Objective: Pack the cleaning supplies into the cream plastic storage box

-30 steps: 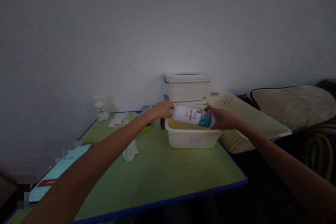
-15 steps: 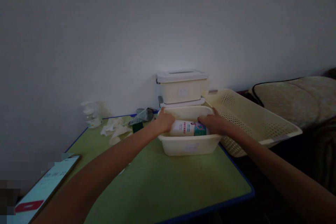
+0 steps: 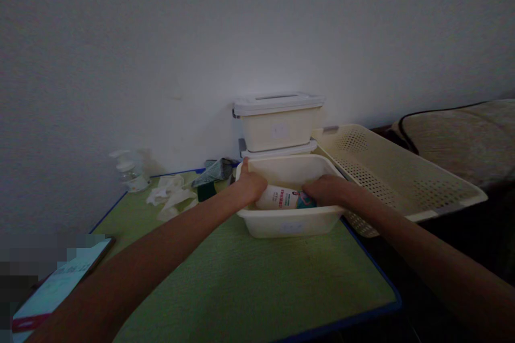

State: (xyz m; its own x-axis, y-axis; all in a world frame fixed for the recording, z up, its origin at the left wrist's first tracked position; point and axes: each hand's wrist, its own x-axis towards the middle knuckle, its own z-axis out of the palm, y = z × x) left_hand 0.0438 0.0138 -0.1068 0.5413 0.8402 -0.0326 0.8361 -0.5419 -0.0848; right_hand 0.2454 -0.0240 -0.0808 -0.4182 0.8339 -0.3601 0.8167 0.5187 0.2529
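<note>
- Two bare hands are down inside the cream bin [image 3: 292, 226], one at each end of a white bottle [image 3: 277, 198]!
- The bottle lies lengthwise in the bin behind the front wall, label toward us; whether it touches the floor, can't tell.
- Left hand [image 3: 252, 186] covers the plain white end, thumb up beside the bin's left rim; its fingers are hidden, so no telling whether they're closed around it.
- Right hand [image 3: 326, 190] is on the teal end, fingers curled over it, grasping.
- Right behind the bin, a lidded box [image 3: 277, 129] sits on another pale lid [image 3: 277, 150].
- Over to the right, a perforated basket [image 3: 396, 182] is just beside the bin, and a cushion [image 3: 462, 134] beyond.
- Left side of the green table [image 3: 249, 278]: pump bottle [image 3: 134, 179], crumpled tissues [image 3: 171, 195], dark green pad [image 3: 206, 191], grey cloth [image 3: 217, 172].
- Near left, a lit screen [image 3: 60, 281], partly behind the left forearm.
</note>
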